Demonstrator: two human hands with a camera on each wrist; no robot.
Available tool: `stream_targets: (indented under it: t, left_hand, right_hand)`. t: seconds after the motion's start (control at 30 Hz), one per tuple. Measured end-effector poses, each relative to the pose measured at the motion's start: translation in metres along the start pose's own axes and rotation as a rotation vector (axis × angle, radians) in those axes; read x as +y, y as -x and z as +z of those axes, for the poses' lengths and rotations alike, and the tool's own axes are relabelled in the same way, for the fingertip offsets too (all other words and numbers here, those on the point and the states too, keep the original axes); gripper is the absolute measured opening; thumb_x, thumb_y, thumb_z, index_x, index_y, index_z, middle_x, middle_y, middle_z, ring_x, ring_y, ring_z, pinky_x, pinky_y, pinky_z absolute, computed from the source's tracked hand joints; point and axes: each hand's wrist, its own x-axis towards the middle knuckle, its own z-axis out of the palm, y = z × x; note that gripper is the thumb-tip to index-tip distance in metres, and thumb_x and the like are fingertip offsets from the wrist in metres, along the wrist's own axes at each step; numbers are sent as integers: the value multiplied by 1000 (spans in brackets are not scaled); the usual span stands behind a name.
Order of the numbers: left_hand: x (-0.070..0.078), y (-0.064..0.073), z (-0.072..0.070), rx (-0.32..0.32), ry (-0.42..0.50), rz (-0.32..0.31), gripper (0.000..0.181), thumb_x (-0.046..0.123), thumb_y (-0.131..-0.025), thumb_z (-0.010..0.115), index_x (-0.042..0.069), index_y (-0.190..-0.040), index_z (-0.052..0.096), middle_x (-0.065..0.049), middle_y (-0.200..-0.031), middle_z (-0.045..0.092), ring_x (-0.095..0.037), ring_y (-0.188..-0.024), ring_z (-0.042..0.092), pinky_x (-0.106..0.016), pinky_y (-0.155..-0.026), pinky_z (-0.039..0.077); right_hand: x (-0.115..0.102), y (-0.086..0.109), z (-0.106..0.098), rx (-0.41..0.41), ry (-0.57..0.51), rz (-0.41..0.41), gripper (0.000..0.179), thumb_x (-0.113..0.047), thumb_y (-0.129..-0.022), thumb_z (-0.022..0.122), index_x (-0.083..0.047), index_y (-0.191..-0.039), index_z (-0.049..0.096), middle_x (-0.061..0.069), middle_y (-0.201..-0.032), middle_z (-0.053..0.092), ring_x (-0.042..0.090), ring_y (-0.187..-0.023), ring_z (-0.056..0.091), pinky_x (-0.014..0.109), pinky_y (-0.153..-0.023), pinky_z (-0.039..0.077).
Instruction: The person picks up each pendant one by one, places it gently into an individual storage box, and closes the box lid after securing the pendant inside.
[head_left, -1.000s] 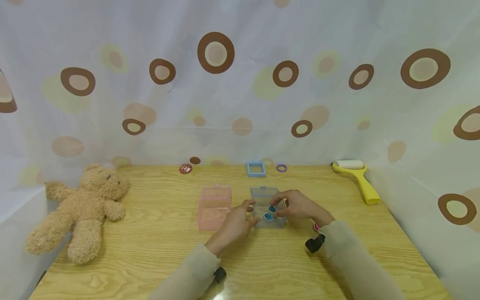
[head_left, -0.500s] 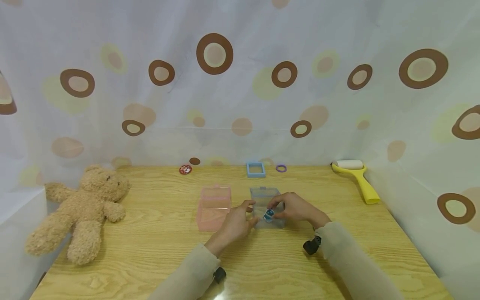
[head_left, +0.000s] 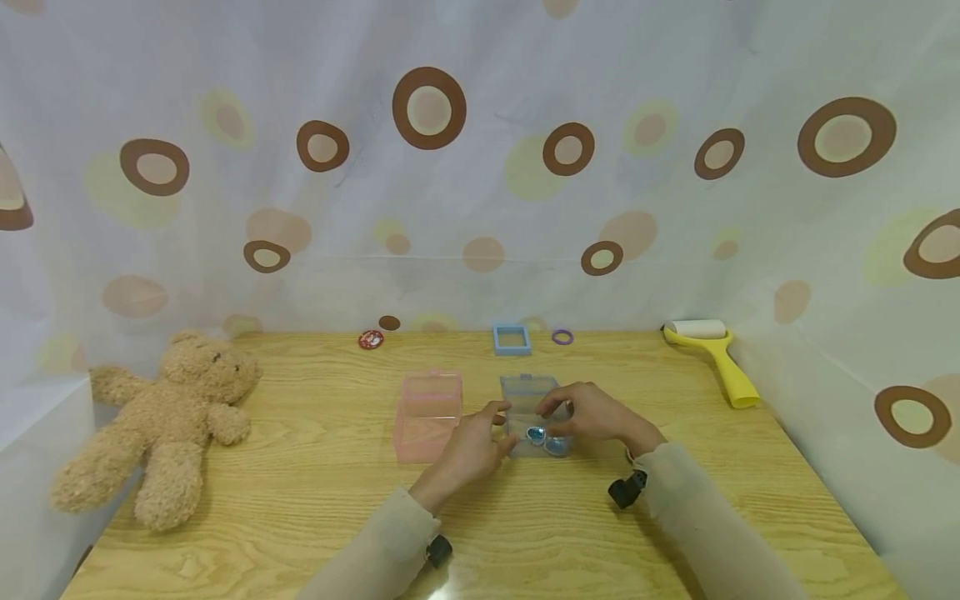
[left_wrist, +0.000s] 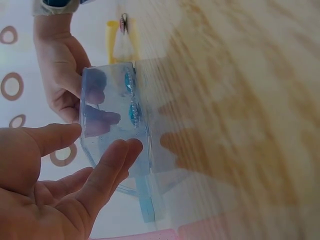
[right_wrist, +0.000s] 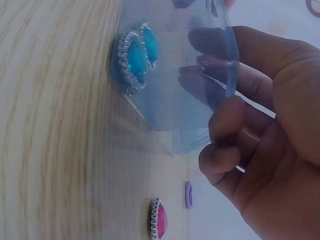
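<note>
A clear blue plastic box (head_left: 517, 450) sits on the table with its lid tilted back. Inside lie two blue gems with silver beaded rims (head_left: 536, 435) (right_wrist: 134, 62), low against the floor of the box. My left hand (head_left: 468, 450) is at the box's left side, its fingers fairly straight along the wall. From the right, my right hand (head_left: 596, 414) reaches over the rim; thumb and fingertips show through the wall (right_wrist: 212, 42) above the gems, with nothing between them. A pink gem with a beaded rim (right_wrist: 159, 220) lies on the table by the right wrist.
Left of the blue box stands a clear pink box (head_left: 423, 446), lid up. Behind are a red round badge (head_left: 371, 339), a blue square frame (head_left: 512, 328) and a purple ring (head_left: 562, 342). A yellow-handled roller (head_left: 723, 367) lies right, a teddy bear (head_left: 168, 412) left.
My right hand has lowered a blue gem into the blue box beside the other one and let it go. The left hand has stayed at the box.
</note>
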Motion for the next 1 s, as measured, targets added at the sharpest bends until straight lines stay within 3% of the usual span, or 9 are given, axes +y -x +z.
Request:
stream_targets:
  t: [0.23, 0.47, 0.7, 0.83, 1.0]
  left_hand:
    - [0, 2, -1, -9, 19, -11, 55, 22, -96, 68, 6, -144, 49, -21, -129, 66, -38, -117, 65, -49, -93, 55]
    - [-2, 1, -4, 7, 74, -14, 51, 20, -94, 70, 4, -140, 54, -19, -129, 65, -26, -97, 74, -31, -71, 60]
    - [-6, 4, -15, -6, 170, -41, 41, 18, -95, 69, 4, -132, 61, -13, -128, 65, -23, -99, 72, -27, -69, 59]
    - [-8, 8, -28, -12, 166, -7, 36, 20, -96, 68, 6, -128, 64, -11, -126, 66, -24, -99, 71, -28, -71, 59]
    - [-15, 15, -44, -12, 167, 52, 34, 20, -96, 67, 6, -128, 64, -15, -129, 66, -25, -101, 71, -28, -74, 60]
  right_hand:
    - [0, 3, -7, 20, -28, -35, 24, -19, -89, 75, -13, -112, 73, 1, -109, 74, 25, -100, 67, 34, -81, 54]
    - [1, 5, -15, 75, -24, -68, 22, -16, -91, 72, -9, -112, 72, 6, -105, 75, 15, -82, 64, 24, -69, 51]
    - [5, 8, -25, 118, -37, 3, 22, -18, -91, 72, -11, -112, 72, 2, -103, 74, 7, -66, 56, 23, -59, 48]
    - [7, 12, -31, 123, -69, 49, 25, -20, -92, 71, -10, -115, 72, 5, -105, 73, 13, -63, 55, 25, -54, 45]
    - [14, 14, -37, 140, -71, 88, 28, -27, -93, 71, -13, -117, 71, 1, -105, 73, 16, -72, 60, 26, -61, 48]
